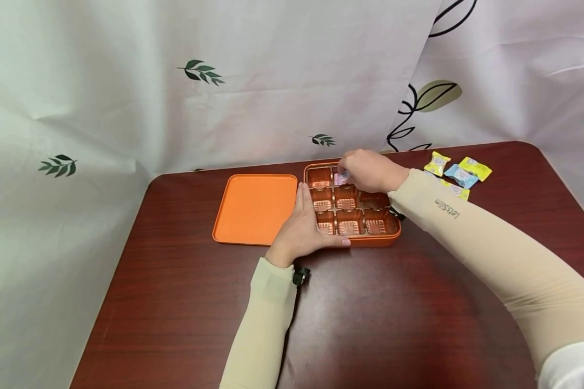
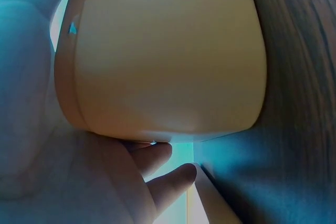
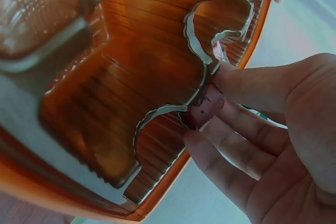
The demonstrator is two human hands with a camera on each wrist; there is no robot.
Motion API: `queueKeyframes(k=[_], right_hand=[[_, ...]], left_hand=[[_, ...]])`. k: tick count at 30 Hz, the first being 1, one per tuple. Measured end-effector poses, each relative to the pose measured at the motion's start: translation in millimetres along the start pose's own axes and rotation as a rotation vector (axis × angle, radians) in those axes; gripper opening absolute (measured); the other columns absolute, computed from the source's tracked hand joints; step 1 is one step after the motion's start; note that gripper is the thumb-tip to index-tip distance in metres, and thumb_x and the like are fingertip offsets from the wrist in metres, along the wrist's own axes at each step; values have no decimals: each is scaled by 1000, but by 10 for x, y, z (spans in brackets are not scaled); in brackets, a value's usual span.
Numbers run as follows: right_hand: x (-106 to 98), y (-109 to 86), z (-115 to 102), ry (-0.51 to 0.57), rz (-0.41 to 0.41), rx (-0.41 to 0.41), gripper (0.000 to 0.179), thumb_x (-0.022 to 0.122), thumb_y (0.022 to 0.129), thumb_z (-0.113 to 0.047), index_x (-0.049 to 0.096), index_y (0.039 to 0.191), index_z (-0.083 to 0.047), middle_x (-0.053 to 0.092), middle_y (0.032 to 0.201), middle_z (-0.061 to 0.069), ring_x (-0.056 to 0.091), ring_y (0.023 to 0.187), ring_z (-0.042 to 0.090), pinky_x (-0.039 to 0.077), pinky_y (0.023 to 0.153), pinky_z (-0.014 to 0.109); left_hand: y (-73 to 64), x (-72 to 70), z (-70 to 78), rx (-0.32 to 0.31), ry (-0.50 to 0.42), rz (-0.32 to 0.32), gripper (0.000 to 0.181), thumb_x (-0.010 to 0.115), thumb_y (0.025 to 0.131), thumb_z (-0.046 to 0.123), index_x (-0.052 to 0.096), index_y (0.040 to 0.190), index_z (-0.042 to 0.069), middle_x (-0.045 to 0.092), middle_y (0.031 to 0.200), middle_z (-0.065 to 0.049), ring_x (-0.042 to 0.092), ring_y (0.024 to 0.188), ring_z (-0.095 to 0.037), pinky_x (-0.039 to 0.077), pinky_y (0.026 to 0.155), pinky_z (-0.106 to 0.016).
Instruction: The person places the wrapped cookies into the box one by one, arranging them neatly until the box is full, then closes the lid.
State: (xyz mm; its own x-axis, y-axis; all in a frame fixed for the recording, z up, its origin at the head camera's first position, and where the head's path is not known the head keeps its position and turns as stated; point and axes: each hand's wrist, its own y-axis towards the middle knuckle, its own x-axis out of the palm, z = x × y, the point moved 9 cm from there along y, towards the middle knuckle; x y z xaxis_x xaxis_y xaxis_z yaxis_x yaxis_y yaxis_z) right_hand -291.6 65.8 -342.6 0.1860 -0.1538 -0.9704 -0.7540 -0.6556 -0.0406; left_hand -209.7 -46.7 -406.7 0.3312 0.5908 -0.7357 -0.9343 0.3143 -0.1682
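Observation:
An orange box (image 1: 376, 242) with a clear, divided plastic insert stands at the back of the table. My left hand (image 1: 299, 229) rests against its front left corner, fingers straight along the left side and thumb stretched along the front wall. In the left wrist view the box's smooth outer wall (image 2: 168, 56) fills the middle. My right hand (image 1: 370, 170) reaches into the back row and pinches a small pinkish-purple wrapped candy (image 1: 341, 179) at the back middle compartment. Thumb and fingers meet on this candy (image 3: 207, 107) in the right wrist view, covering part of it.
A flat orange lid (image 1: 253, 208) lies just left of the box. Several wrapped candies lie at the back right, among them a blue one (image 1: 461, 176) and a yellow one (image 1: 437, 163); the right sleeve (image 1: 477, 237) partly covers that group. A patterned white cloth (image 1: 253, 108) hangs behind the table.

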Motion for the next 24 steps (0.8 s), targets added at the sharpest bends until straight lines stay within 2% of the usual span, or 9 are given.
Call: queueKeyframes(k=[17, 24], right_hand=[[67, 32, -5, 0, -44, -20, 17, 63, 91, 1, 73, 104, 5, 68, 104, 20, 66, 99, 36, 53, 89, 48], [48, 26, -18, 1, -62, -49, 21, 63, 86, 3, 72, 105, 6, 68, 105, 20, 66, 98, 36, 53, 88, 48]], left_hand=[[-5, 8, -3, 0, 10, -6, 154, 85, 63, 70, -18, 158, 6, -27, 163, -5, -1, 153, -19, 30, 116, -36], [1, 4, 5, 3, 15, -5, 154, 85, 62, 69, -18, 158, 6, -26, 164, -5, 0, 153, -19, 30, 116, -35]])
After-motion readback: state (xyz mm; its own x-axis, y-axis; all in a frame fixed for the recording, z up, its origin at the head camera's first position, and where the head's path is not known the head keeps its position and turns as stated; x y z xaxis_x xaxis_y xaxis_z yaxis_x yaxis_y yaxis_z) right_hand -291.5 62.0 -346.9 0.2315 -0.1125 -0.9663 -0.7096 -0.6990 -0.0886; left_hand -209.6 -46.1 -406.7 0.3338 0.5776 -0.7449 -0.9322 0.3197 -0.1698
